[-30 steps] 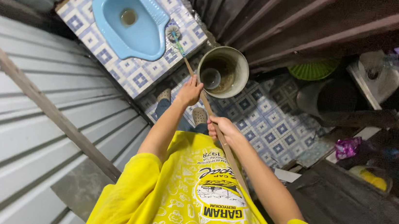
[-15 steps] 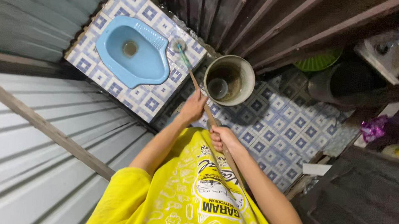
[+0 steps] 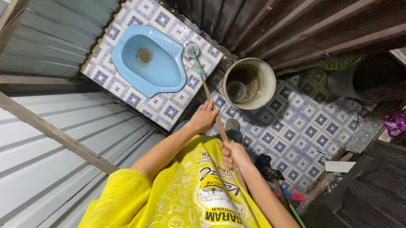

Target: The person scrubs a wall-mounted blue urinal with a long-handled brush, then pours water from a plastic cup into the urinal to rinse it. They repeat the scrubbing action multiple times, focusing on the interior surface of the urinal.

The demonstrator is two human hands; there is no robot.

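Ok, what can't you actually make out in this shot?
Head view only:
- Brush head: bristles too small to tell how they meet the tiles.
- Stick: lower end hidden behind the right hand.
- Bucket: dark inside, contents unclear.
- Left hand: fingers wrap out of sight.

Both arms extend forward and downward, left hand (image 3: 204,119) ahead, right hand (image 3: 233,154) behind, each fist closed in a grip.

A grey bucket (image 3: 249,83) stands on the patterned floor tiles (image 3: 306,126) ahead of me. Corrugated metal wall (image 3: 24,161) at my left. A purple bag (image 3: 399,121) lies well apart.
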